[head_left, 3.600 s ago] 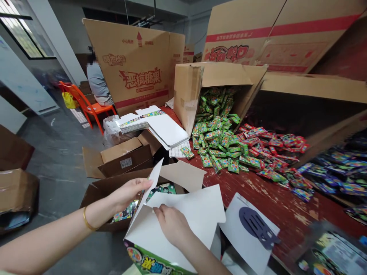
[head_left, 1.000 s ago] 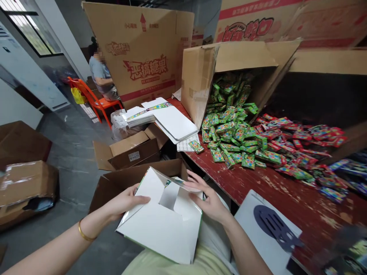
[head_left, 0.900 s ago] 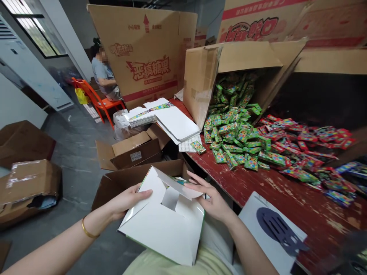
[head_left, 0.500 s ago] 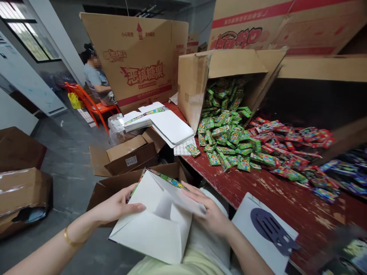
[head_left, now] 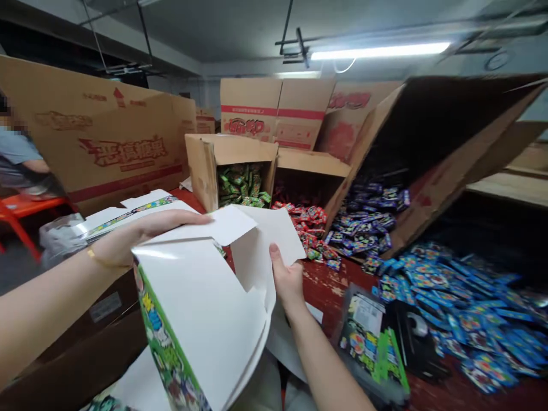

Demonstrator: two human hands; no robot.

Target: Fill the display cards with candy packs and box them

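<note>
1. At the near side of the dark-red tabletop (head_left: 320, 279), a white carton (head_left: 201, 285) with a green printed side is held tilted between the person's left hand (head_left: 165, 224) and right hand (head_left: 289, 281), its flaps open.
2. The left fingers grasp the carton's upper edge beside a small flap; from where I stand I can't quite make out how they sit underneath.
3. On the right, the thumb presses a raised flap, the fingers closed behind it.
4. Beyond the carton, green packets (head_left: 242, 185) lie in a cardboard box (head_left: 200, 171), then red packets (head_left: 310, 220), purple packets (head_left: 363, 220) and, farthest right, blue packets (head_left: 466, 314).
5. Near the blue ones lies a dark pack (head_left: 359, 325) with green strips on it.
6. Over on the left, white sheets (head_left: 148, 206) are stacked beyond the left forearm, and someone (head_left: 21, 157) sits on an orange chair (head_left: 40, 206).
</note>
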